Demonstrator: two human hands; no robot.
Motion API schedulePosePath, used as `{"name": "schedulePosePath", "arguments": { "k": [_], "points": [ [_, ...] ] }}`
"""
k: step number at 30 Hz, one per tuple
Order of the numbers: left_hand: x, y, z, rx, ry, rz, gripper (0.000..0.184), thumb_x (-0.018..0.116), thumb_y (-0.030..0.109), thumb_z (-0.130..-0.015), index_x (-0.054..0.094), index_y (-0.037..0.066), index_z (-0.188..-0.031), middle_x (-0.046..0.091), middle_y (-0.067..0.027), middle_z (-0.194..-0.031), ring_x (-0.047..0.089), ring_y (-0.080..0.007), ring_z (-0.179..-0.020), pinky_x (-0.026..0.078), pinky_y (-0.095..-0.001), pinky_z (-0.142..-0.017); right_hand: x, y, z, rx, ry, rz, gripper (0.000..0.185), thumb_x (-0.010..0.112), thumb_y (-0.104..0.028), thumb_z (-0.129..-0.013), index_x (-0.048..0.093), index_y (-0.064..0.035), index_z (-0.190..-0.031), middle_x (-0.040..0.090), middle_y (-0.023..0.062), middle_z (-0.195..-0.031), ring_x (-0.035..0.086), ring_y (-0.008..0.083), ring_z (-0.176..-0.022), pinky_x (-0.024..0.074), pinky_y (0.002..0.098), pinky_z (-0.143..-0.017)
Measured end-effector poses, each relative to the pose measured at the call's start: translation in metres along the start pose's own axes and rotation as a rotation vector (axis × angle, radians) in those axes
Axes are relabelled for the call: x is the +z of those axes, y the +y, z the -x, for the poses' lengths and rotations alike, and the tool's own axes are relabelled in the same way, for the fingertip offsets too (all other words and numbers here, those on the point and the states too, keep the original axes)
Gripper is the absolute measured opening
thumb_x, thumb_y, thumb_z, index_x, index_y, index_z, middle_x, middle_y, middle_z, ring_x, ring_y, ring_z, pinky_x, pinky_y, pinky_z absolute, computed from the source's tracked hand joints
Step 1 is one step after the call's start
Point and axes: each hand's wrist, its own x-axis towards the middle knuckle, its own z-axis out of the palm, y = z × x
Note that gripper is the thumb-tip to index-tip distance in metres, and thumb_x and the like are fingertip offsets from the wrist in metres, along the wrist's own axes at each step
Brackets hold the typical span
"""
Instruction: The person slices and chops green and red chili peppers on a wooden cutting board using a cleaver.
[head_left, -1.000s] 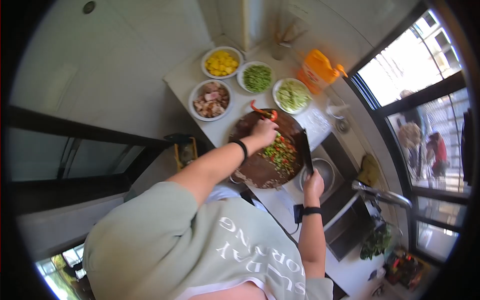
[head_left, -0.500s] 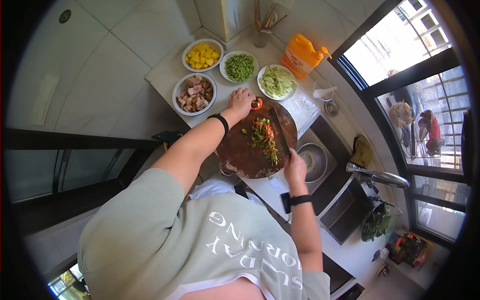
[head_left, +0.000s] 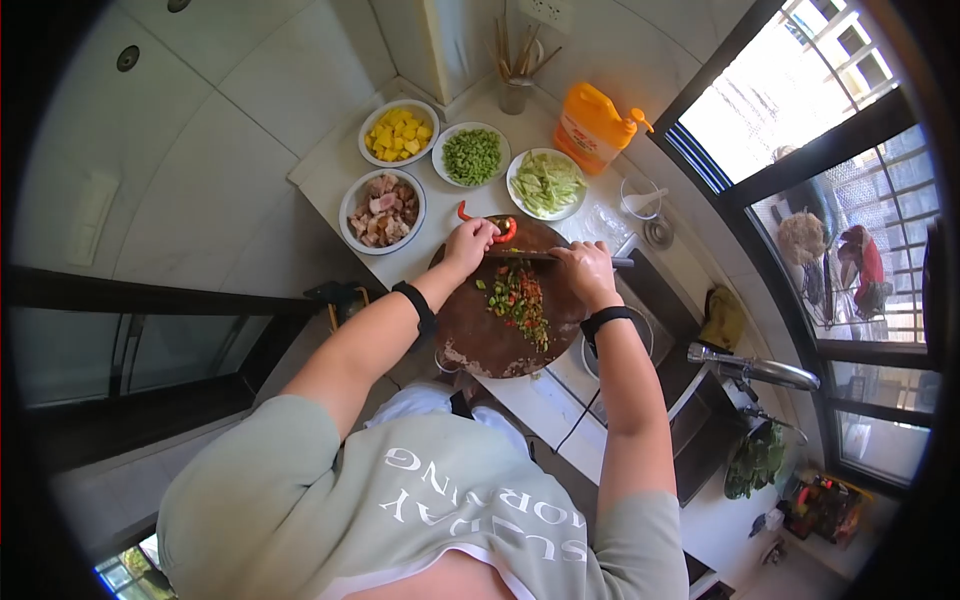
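Observation:
A round brown cutting board (head_left: 470, 325) lies on the counter. Chopped red and green peppers (head_left: 522, 300) are piled at its middle. My right hand (head_left: 588, 270) is closed on the handle of a knife (head_left: 520, 255), whose blade lies across the board above the pile. At the board's far left part, my left hand (head_left: 470, 245) has its fingers closed by the blade's left end, beside a red pepper piece (head_left: 506, 230). Whether its fingertips grip the pepper or the blade is too small to tell.
Behind the board stand bowls of meat (head_left: 383, 211) and yellow chunks (head_left: 398, 135), and plates of chopped greens (head_left: 471, 155) and pale green slices (head_left: 546, 184). An orange jug (head_left: 592, 130) is farther back. A sink with a faucet (head_left: 755, 368) lies to the right.
The knife has swung from upright along the board's right side to lying across it, and my right hand moved up with it. My left hand shifted down toward the blade's end.

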Motion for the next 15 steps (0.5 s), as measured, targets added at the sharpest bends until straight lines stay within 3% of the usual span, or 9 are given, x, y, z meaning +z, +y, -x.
{"name": "schedulePosePath", "arguments": {
  "k": [4, 7, 10, 11, 12, 15],
  "points": [
    [0.007, -0.010, 0.005, 0.034, 0.066, -0.252, 0.022, 0.052, 0.019, -0.098, 0.069, 0.006, -0.092, 0.059, 0.0030, -0.074, 0.051, -0.0052, -0.064, 0.044, -0.0210, -0.062, 0.015, 0.001, 0.000, 0.007, -0.098, -0.019, 0.027, 0.058, -0.016, -0.085, 0.072, -0.0262, -0.105, 0.067, 0.0025, -0.084, 0.067, 0.0218, -0.084, 0.0449, 0.0401, -0.078],
    [0.016, 0.001, 0.011, -0.082, 0.055, -0.051, 0.024, 0.054, 0.024, -0.096, 0.068, 0.006, -0.090, 0.061, 0.0010, -0.069, 0.056, -0.0081, -0.064, 0.045, -0.0261, -0.059, 0.002, 0.007, 0.021, 0.015, -0.186, -0.058, 0.023, 0.059, -0.020, -0.085, 0.072, -0.0238, -0.104, 0.068, 0.0040, -0.083, 0.067, 0.0236, -0.083, 0.0478, 0.0431, -0.075],
    [0.033, 0.030, 0.024, -0.026, 0.103, -0.215, 0.025, 0.054, 0.025, -0.096, 0.068, 0.006, -0.089, 0.062, -0.0004, -0.069, 0.057, -0.0097, -0.063, 0.046, -0.0284, -0.059, -0.008, 0.006, 0.040, 0.045, -0.185, -0.153, 0.023, 0.060, -0.019, -0.085, 0.072, -0.0213, -0.105, 0.068, 0.0058, -0.084, 0.068, 0.0274, -0.082, 0.0524, 0.0440, -0.072],
    [0.040, 0.023, 0.025, -0.013, 0.132, -0.248, 0.026, 0.052, 0.026, -0.096, 0.068, 0.007, -0.088, 0.063, -0.0028, -0.070, 0.059, -0.0121, -0.064, 0.047, -0.0298, -0.061, 0.002, 0.007, 0.052, 0.068, -0.181, -0.203, 0.023, 0.060, -0.018, -0.085, 0.072, -0.0214, -0.104, 0.068, 0.0060, -0.083, 0.067, 0.0277, -0.080, 0.0527, 0.0430, -0.071],
    [0.044, 0.022, 0.028, -0.048, 0.140, -0.359, 0.024, 0.050, 0.023, -0.096, 0.069, 0.009, -0.089, 0.066, -0.0070, -0.074, 0.064, -0.0201, -0.070, 0.049, -0.0354, -0.065, 0.010, 0.006, 0.060, 0.094, -0.173, -0.252, 0.023, 0.059, -0.018, -0.085, 0.072, -0.0215, -0.104, 0.068, 0.0062, -0.082, 0.067, 0.0281, -0.079, 0.0529, 0.0421, -0.069],
    [0.042, -0.006, 0.026, 0.017, 0.290, -0.441, 0.022, 0.052, 0.024, -0.095, 0.068, 0.010, -0.091, 0.070, -0.0114, -0.085, 0.067, -0.0302, -0.082, 0.051, -0.0423, -0.074, 0.002, -0.015, 0.054, 0.147, -0.169, -0.138, 0.020, 0.062, -0.017, -0.085, 0.073, -0.0201, -0.101, 0.068, 0.0070, -0.082, 0.068, 0.0293, -0.080, 0.0533, 0.0425, -0.071]
  ]
}}
